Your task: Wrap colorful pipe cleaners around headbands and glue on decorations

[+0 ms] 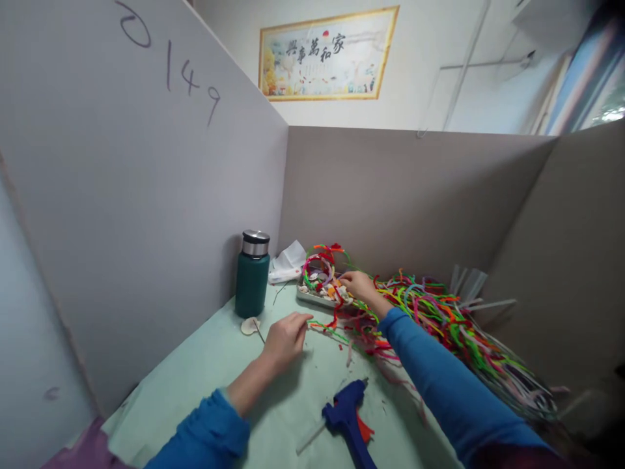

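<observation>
My left hand [288, 339] is over the middle of the table, its fingers pressed together at the tips near the end of a green and orange twisted pipe cleaner [329, 331]. Whether it grips that piece is too small to tell. Farther back, my right hand [359, 286] reaches over the right side of a metal tray [317, 299] holding shells and small pieces, its fingertips among them. Colourful pipe cleaner rings [318, 268] stand in the tray. A pale shell-like disc [250, 326] with a thin dark stick lies left of my left hand.
A green bottle [252, 277] stands at the left beside white paper [288, 262]. A blue glue gun [346, 417] lies in front. Piled pipe cleaners [449, 319] and clear glue sticks [467, 284] fill the right side. Grey partitions [390, 195] surround the table.
</observation>
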### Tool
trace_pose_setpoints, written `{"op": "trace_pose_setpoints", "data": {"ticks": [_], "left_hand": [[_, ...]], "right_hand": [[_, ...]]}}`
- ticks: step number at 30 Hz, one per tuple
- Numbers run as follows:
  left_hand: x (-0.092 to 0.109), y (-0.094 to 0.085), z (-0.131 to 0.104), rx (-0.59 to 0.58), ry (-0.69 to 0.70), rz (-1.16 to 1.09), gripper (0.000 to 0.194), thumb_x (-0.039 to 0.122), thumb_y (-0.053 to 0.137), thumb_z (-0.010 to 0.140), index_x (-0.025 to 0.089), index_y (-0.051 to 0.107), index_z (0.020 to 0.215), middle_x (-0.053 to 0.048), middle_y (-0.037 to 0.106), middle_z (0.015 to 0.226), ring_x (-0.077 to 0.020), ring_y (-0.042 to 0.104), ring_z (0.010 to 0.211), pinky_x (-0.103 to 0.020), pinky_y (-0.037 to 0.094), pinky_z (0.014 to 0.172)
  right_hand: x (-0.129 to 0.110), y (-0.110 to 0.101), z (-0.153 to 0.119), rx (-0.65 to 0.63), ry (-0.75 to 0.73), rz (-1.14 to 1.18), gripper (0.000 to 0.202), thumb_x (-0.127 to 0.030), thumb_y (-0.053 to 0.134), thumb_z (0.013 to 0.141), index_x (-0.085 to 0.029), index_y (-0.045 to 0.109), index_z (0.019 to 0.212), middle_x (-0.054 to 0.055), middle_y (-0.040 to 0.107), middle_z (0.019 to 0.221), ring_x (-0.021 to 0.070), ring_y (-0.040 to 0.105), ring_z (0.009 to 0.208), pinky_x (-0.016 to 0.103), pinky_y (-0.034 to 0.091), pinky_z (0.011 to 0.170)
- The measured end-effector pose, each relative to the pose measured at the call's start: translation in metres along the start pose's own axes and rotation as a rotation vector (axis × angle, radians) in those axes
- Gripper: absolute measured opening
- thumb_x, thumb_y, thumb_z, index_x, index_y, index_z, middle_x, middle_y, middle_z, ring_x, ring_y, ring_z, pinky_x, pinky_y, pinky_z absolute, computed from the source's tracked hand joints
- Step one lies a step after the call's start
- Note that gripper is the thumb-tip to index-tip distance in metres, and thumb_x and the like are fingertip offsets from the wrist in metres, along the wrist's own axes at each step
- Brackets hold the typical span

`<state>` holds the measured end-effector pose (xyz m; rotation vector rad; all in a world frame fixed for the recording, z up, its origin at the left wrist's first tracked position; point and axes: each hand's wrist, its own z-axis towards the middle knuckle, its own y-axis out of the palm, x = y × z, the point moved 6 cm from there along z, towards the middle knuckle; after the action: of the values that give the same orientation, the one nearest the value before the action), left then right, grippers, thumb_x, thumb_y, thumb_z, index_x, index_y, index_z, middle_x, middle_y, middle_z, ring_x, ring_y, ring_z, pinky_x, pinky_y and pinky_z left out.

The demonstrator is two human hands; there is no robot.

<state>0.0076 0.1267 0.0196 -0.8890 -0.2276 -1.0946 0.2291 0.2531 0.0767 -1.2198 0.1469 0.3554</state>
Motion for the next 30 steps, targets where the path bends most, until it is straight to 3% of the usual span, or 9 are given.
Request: {"op": "trace_pose_setpoints", "data": {"ticks": [4, 9, 13, 19, 24, 30], "left_hand": [[0.004, 0.002, -0.008, -0.017, 0.070, 0.137, 0.032, 0.014, 0.043, 0.087, 0.020, 0.065, 0.111, -0.007, 0.068, 0.086, -0.0151, 0.062, 0.074, -0.025, 0.046, 0.068], [0.019, 0.005, -0.010, -0.057, 0.175, 0.171, 0.031, 0.009, 0.042, 0.085, 0.018, 0.062, 0.107, -0.008, 0.068, 0.084, -0.0157, 0.061, 0.073, -0.025, 0.045, 0.063], [0.026, 0.006, -0.011, -0.064, 0.210, 0.196, 0.029, 0.008, 0.045, 0.082, 0.018, 0.061, 0.104, -0.008, 0.066, 0.079, -0.0157, 0.059, 0.067, -0.025, 0.042, 0.057], [0.027, 0.006, -0.012, -0.083, 0.205, 0.193, 0.030, 0.007, 0.046, 0.080, 0.018, 0.061, 0.103, -0.007, 0.065, 0.078, -0.0163, 0.059, 0.068, -0.025, 0.042, 0.057], [0.028, 0.005, -0.012, -0.075, 0.206, 0.188, 0.029, 0.006, 0.045, 0.080, 0.017, 0.062, 0.101, -0.007, 0.065, 0.078, -0.0163, 0.059, 0.068, -0.026, 0.042, 0.057], [0.025, 0.007, -0.012, -0.070, 0.210, 0.173, 0.029, 0.005, 0.045, 0.079, 0.017, 0.062, 0.100, -0.006, 0.065, 0.078, -0.0159, 0.059, 0.067, -0.025, 0.041, 0.057]], "right_hand": [[0.006, 0.028, 0.043, -0.029, 0.151, -0.133, 0.026, -0.028, 0.052, 0.084, -0.021, 0.075, 0.094, 0.010, 0.074, 0.100, 0.0203, 0.067, 0.091, 0.022, 0.040, 0.065], [0.013, 0.061, 0.081, -0.029, 0.245, -0.221, 0.039, -0.042, 0.051, 0.087, -0.012, 0.075, 0.094, 0.022, 0.071, 0.100, 0.0321, 0.067, 0.096, 0.033, 0.047, 0.072], [0.019, 0.075, 0.097, -0.001, 0.294, -0.258, 0.035, -0.037, 0.053, 0.086, -0.012, 0.074, 0.097, 0.023, 0.071, 0.099, 0.0316, 0.068, 0.096, 0.035, 0.049, 0.076], [0.016, 0.068, 0.090, 0.027, 0.335, -0.199, 0.034, -0.033, 0.050, 0.086, -0.012, 0.072, 0.100, 0.023, 0.071, 0.099, 0.0304, 0.068, 0.095, 0.033, 0.049, 0.075], [0.013, 0.053, 0.080, 0.139, 0.303, -0.151, 0.036, -0.037, 0.045, 0.089, -0.015, 0.070, 0.102, 0.018, 0.072, 0.093, 0.0280, 0.068, 0.090, 0.032, 0.047, 0.072], [0.021, 0.048, 0.088, 0.231, 0.350, -0.049, 0.036, -0.039, 0.042, 0.089, -0.017, 0.071, 0.095, 0.016, 0.072, 0.090, 0.0267, 0.068, 0.087, 0.030, 0.046, 0.069]]}}
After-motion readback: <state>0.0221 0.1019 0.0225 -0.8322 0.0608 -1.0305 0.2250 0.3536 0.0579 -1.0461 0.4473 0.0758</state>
